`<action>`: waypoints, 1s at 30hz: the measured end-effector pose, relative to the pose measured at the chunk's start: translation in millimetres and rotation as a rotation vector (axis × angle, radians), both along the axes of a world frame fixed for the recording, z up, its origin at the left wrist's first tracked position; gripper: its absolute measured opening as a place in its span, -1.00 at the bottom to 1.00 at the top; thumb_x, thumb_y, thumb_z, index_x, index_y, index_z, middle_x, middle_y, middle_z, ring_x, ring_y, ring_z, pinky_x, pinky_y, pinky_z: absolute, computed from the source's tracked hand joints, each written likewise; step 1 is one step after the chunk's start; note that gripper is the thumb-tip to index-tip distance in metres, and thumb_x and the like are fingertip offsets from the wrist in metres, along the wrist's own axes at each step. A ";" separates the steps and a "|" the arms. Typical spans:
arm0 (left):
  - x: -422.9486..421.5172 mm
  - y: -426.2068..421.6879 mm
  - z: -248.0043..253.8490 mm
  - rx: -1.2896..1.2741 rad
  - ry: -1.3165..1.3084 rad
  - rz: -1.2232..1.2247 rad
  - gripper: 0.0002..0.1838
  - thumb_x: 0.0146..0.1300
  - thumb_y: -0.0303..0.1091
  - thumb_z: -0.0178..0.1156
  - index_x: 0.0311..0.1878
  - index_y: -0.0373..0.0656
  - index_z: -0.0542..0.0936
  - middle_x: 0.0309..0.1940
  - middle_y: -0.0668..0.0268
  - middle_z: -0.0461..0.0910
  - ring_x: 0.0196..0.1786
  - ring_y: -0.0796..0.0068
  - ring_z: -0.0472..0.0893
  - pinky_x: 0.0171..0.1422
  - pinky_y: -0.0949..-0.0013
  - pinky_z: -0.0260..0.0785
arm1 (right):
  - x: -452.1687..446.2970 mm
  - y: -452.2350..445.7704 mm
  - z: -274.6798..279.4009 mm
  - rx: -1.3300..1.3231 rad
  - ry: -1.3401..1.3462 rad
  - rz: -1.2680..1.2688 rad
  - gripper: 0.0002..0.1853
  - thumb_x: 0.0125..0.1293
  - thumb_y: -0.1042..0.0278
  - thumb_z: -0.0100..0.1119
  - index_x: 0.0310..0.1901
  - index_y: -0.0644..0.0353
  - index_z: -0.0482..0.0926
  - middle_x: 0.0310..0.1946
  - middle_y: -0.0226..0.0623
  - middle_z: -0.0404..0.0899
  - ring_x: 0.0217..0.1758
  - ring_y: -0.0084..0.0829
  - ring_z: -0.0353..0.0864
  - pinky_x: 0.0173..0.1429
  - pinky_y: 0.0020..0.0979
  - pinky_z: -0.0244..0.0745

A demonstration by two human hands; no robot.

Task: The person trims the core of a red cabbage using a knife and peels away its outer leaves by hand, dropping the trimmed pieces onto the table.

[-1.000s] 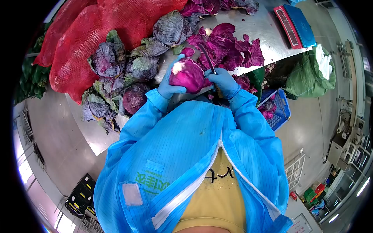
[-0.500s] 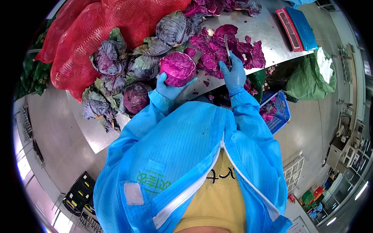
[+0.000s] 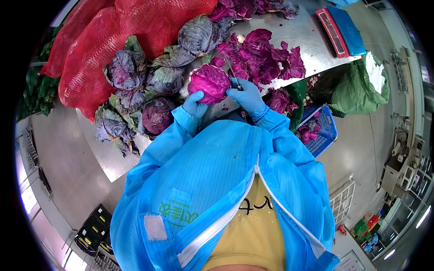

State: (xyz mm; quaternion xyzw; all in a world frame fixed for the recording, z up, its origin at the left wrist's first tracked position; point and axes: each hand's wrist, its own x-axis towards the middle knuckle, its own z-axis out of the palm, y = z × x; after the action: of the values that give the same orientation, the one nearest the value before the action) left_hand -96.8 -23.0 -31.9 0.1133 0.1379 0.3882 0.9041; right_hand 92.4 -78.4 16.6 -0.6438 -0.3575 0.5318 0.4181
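A trimmed red cabbage (image 3: 209, 84) with a smooth, bright purple surface rests in my left hand (image 3: 194, 105), whose blue-gloved fingers support it from below and the left. Close to the cabbage's right side is my right hand (image 3: 248, 96), also gloved, closed round the handle of a knife (image 3: 231, 68). Its thin blade points up and away from me, beside the cabbage's upper right edge. Whether the blade touches the cabbage I cannot tell. Loose purple leaves (image 3: 260, 56) lie in a heap on the metal table (image 3: 312, 38) beyond my right hand.
Several untrimmed cabbages (image 3: 158, 115) lie to the left, before a large red mesh sack (image 3: 140, 31). A red and blue box-like object (image 3: 341, 32) stands at the far right. Below the table edge are a blue basket (image 3: 327, 133) with purple pieces and a green sack (image 3: 359, 92).
My right hand has moved left with the knife, from the loose leaves to the cabbage's side. The cabbage has turned slightly in my left hand.
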 end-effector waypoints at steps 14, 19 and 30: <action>8.8 -8.6 8.4 -0.127 0.200 0.046 -0.25 0.13 -0.20 0.19 0.36 -0.16 0.14 0.30 0.11 0.26 0.34 0.09 0.27 0.44 -0.10 0.08 | 19.7 -2.6 -10.5 -0.035 -0.446 0.027 -0.67 -0.07 0.21 0.23 -0.24 0.15 0.55 -0.39 -0.13 0.60 -0.28 -0.12 0.61 -0.18 -0.21 0.48; 5.8 -8.1 20.7 -0.283 -0.028 -0.110 -0.07 0.09 0.21 0.10 0.43 -0.03 0.00 0.41 0.06 0.04 0.43 -0.19 0.02 0.41 -0.39 -0.15 | 52.0 6.1 -14.4 -0.049 -0.827 -0.208 -0.65 0.07 0.18 0.25 -0.09 0.04 0.53 -0.34 -0.17 0.63 -0.26 -0.12 0.63 -0.18 -0.21 0.51; -1.3 -2.5 12.9 -0.023 -0.062 -0.140 -0.19 0.24 0.10 0.12 0.41 -0.09 0.07 0.39 0.17 0.14 0.40 0.20 0.21 0.50 0.09 0.01 | 5.8 -3.3 9.3 0.127 0.365 -0.053 -0.35 0.09 0.05 0.38 0.18 0.17 0.43 -0.30 -0.40 0.53 -0.60 -0.71 0.35 -0.56 -0.62 0.24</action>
State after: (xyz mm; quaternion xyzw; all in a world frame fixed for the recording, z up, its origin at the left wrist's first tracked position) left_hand -98.1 -25.4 -19.0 0.1000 0.1061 0.3257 0.9342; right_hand 98.3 -81.7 25.9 -0.5181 -0.2915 0.6048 0.5299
